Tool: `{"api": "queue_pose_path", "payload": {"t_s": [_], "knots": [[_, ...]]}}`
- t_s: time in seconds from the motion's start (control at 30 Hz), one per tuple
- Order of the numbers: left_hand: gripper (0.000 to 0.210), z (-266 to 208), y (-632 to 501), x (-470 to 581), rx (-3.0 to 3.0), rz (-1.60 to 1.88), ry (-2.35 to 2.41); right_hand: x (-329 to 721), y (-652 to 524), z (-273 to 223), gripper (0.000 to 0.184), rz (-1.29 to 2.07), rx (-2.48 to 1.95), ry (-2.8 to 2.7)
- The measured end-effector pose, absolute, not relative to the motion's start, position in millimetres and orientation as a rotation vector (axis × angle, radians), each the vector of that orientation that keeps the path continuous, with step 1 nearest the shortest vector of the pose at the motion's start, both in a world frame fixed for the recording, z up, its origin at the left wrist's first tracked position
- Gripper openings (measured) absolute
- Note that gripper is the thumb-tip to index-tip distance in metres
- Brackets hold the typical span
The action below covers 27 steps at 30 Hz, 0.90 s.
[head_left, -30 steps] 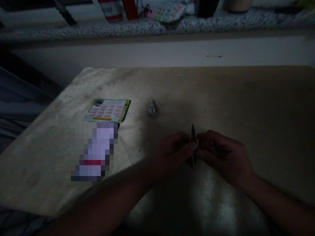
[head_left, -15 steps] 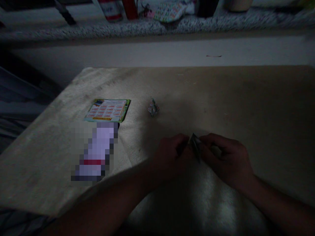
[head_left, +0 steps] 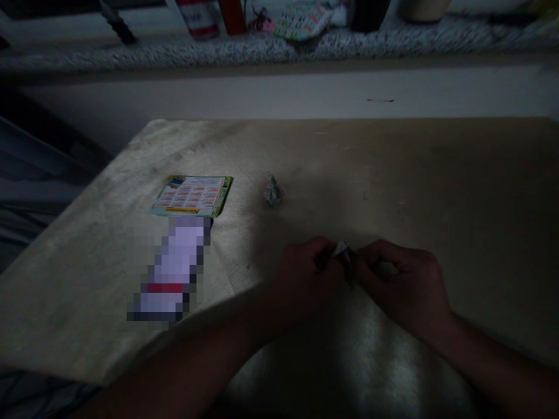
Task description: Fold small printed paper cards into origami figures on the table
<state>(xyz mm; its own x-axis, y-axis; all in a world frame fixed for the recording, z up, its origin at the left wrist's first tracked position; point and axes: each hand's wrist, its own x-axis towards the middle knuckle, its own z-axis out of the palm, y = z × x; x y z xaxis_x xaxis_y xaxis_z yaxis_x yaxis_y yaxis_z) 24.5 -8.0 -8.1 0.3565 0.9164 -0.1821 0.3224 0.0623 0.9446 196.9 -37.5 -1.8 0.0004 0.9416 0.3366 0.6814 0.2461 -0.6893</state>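
Observation:
A small folded piece of paper [head_left: 343,251] is pinched between my two hands, its pointed tip facing away from me. My left hand [head_left: 308,273] grips its left side between thumb and fingers. On the other side, my right hand [head_left: 399,279] pinches the paper's right edge, the thumb bent toward it. Fingers and dim light hide the lower part of the paper. Farther off on the table lies a small folded paper shape [head_left: 273,193] with coloured print, apart from both hands.
Left of my hands, a printed leaflet [head_left: 192,195] lies flat on the table [head_left: 109,244]. A phone [head_left: 174,267], blurred out in blocks, rests just below it. Behind the table runs a speckled stone ledge [head_left: 244,52] holding a can [head_left: 197,17] and several other items.
The paper between my fingers has tilted, so a lighter face of its tip now shows. My right hand has shifted very slightly; the things on the table have stayed in place.

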Motion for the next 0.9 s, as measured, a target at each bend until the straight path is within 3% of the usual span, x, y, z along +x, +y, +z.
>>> {"api": "queue_pose_path", "payload": {"t_s": [0.43,0.67,0.9], "knots": [[0.014,-19.8,1.3,25.0,0.732,0.778,0.607,196.0,-35.3,-2.4,0.02,0.901,-1.41,-1.443],[0.023,-12.5,4.6,25.1,0.64,0.762,0.518,207.9,-32.5,-7.1,0.013,0.474,-1.175,-1.699],[0.02,-14.0,5.7,22.9,0.642,0.776,0.58,212.2,-32.6,-8.3,0.038,0.177,-0.999,-1.954]]}}
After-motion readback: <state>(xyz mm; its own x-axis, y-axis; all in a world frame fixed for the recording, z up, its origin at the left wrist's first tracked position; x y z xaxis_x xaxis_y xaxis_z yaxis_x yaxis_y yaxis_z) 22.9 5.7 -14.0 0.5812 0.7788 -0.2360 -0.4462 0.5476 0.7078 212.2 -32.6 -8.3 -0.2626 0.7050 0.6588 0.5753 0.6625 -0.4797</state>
